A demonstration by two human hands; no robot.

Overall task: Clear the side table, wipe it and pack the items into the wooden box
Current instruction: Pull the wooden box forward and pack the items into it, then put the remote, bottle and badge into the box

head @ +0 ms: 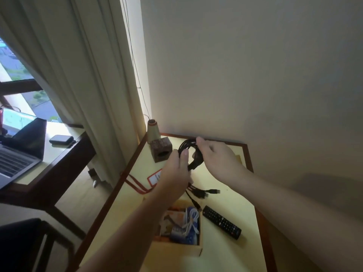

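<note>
Both of my hands hold a coiled black cable [193, 157] above the far part of the yellow side table [233, 197]. My left hand [175, 171] pinches the coil's left side with the thumb on top. My right hand [216, 156] grips its upper right side. Several black plug ends [208, 192] dangle below the coil. Under my left forearm stands the open wooden box [176, 247], holding packets and a white cable [191, 220]. A black remote control [222, 222] lies on the table to the right of the box.
A dark wooden cube with a hole [161, 150] and a cone-shaped vase [153, 130] stand at the table's far left corner. A red-edged card with red cord [155, 178] lies by the left edge. A desk with a laptop [13, 160] stands left, beyond curtains [82, 75].
</note>
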